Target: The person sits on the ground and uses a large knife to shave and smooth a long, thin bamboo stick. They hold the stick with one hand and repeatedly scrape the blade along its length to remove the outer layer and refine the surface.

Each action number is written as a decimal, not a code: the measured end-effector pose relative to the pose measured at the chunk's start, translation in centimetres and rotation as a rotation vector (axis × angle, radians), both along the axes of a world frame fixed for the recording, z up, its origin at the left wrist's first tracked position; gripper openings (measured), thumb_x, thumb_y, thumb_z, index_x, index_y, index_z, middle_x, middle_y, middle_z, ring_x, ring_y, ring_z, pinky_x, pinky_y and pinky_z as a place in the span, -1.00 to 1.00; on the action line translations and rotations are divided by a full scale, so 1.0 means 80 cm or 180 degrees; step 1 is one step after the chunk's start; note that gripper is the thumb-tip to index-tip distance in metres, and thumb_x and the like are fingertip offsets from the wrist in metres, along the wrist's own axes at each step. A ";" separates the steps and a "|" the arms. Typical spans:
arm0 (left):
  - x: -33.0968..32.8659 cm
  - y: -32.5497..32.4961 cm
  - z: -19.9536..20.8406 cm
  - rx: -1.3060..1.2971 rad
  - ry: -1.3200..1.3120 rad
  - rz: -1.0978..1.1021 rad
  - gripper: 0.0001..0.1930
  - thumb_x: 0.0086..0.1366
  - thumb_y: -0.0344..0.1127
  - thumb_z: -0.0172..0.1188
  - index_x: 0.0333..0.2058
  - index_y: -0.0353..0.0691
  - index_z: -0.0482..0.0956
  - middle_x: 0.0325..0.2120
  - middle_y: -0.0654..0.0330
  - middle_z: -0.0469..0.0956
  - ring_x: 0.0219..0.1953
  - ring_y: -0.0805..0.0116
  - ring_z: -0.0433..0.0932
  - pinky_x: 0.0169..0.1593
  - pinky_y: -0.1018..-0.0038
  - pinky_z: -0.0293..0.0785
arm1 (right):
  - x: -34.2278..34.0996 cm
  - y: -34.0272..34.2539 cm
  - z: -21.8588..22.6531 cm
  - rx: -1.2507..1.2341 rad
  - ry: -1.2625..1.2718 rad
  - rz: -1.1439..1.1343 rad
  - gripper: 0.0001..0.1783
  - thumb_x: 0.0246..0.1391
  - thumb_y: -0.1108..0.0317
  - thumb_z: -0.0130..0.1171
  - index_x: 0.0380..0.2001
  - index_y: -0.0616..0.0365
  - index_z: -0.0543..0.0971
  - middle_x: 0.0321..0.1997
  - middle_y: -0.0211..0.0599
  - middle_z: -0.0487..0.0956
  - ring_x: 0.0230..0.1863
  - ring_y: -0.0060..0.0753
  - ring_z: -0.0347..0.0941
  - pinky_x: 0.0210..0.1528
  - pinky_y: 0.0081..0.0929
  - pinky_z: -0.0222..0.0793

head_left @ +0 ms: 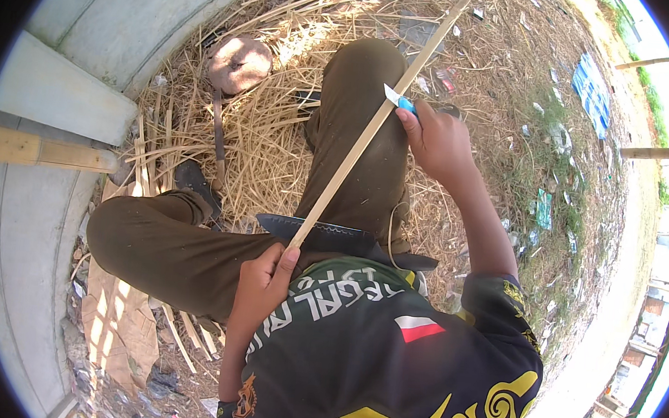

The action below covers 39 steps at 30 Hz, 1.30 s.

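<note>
Blue-handled knife (405,104) gripped in right hand (439,144), arm outstretched | left hand (261,282) closed on pale strip (356,149) near lap

free rm r of r hand (440,141); strip (361,150) & knee (363,66) in way on l.
</note>
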<state>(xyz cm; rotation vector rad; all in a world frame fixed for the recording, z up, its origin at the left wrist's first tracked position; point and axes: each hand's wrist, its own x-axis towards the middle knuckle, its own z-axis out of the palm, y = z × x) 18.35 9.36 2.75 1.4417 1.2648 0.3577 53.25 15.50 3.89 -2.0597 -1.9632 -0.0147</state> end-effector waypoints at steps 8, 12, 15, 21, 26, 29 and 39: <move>-0.003 -0.010 -0.009 0.0071 -0.0130 0.0128 -0.46 0.52 0.00 0.14 -0.51 -0.35 0.34 -0.71 0.24 0.17 -0.54 0.55 0.11 -0.50 0.39 0.14 | 0.052 0.036 -0.014 0.0442 -0.0269 -0.0308 -0.44 0.43 -0.18 -0.05 -0.37 0.11 0.49 -0.68 -0.13 0.54 -0.62 0.09 0.54 -0.52 -0.05 0.44; -0.003 -0.008 -0.008 0.0032 -0.0063 0.0100 -0.46 0.51 0.02 0.16 -0.51 -0.34 0.37 -0.71 0.25 0.18 -0.54 0.56 0.12 -0.49 0.41 0.16 | 0.084 0.067 -0.042 0.0612 -0.0232 -0.0462 -0.39 0.46 -0.21 -0.16 -0.32 0.14 0.54 -0.58 0.00 0.59 -0.48 0.25 0.59 -0.37 0.09 0.49; -0.007 -0.014 -0.014 0.0137 -0.0103 0.0150 -0.47 0.50 0.02 0.18 -0.50 -0.33 0.39 -0.71 0.26 0.19 -0.54 0.57 0.13 -0.48 0.42 0.17 | 0.148 0.111 -0.011 0.0360 0.0451 -0.1611 -0.26 0.48 -0.23 -0.27 -0.32 0.25 0.58 -0.38 0.21 0.62 -0.18 0.40 0.59 -0.10 0.23 0.45; -0.014 -0.016 -0.006 0.0274 0.0019 0.0373 -0.49 0.46 0.06 0.22 -0.45 -0.33 0.47 -0.73 0.20 0.24 -0.59 0.50 0.21 -0.47 0.40 0.23 | 0.194 0.107 -0.043 0.0549 0.1178 -0.1579 -0.26 0.48 -0.20 -0.28 -0.38 0.31 0.53 -0.42 0.19 0.58 -0.25 0.36 0.56 -0.15 0.16 0.38; -0.010 -0.012 0.002 0.0325 0.0313 0.0289 -0.52 0.48 0.04 0.18 -0.44 -0.31 0.46 -0.74 0.07 0.31 -0.66 0.31 0.24 -0.48 0.31 0.27 | 0.028 0.029 -0.004 -0.0022 0.1225 -0.0131 -0.43 0.48 -0.08 -0.10 -0.36 0.26 0.48 -0.55 0.06 0.52 -0.39 0.24 0.54 -0.30 0.02 0.37; -0.011 -0.009 -0.001 0.0513 0.0264 0.0185 -0.52 0.48 0.00 0.17 -0.46 -0.32 0.42 -0.75 0.04 0.30 -0.66 0.29 0.23 -0.49 0.31 0.26 | -0.003 0.002 -0.011 -0.0022 0.0724 -0.0114 -0.47 0.48 -0.07 -0.10 -0.33 0.21 0.47 -0.58 0.03 0.51 -0.48 0.19 0.50 -0.38 0.00 0.34; -0.002 -0.006 -0.002 0.0691 0.0239 0.0115 -0.55 0.50 -0.04 0.16 -0.46 -0.31 0.40 -0.75 0.02 0.30 -0.68 0.27 0.22 -0.51 0.28 0.26 | 0.014 0.008 -0.008 0.0107 -0.0154 0.0308 -0.48 0.39 -0.15 0.04 -0.40 0.11 0.46 -0.70 -0.17 0.51 -0.65 0.03 0.51 -0.57 -0.08 0.40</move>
